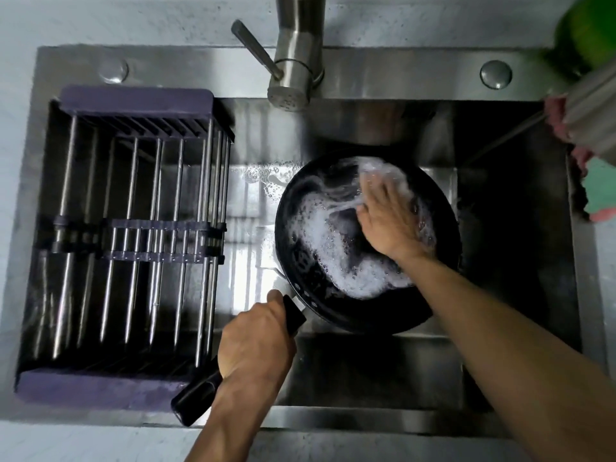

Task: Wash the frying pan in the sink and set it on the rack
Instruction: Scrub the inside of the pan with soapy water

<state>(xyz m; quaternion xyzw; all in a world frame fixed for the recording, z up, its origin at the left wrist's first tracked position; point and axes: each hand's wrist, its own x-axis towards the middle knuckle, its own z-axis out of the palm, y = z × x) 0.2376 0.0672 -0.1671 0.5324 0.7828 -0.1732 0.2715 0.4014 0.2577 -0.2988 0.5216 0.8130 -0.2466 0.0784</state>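
Nearest to me is my left hand [255, 335], fingers curled tight round the black handle [200, 393] of the frying pan [333, 315]; the handle's free end pokes out past my wrist over the sink's front rim. The pan sits low in the sink [506, 361], just right of the middle, tilted a little toward me, I think. My right hand [388, 221] lies flat inside it, fingers spread and pressing on the bottom; whether there is a sponge or cloth under the palm I cannot tell, as foam and blur hide it. The pan holds white suds [320, 241] smeared across most of its dark floor, with a few bubbles spilled onto the sink bottom beside it. I judge the pan stiff and fairly heavy, and slick now with soap, so the handle is the only safe place to take it, held close to the bowl. The tap [290, 91] above shows no stream that I can see. The rack [133, 101] spans the left part of the sink, its bars bare, well apart from the pan. Cloths [596, 191] hang at the right rim.
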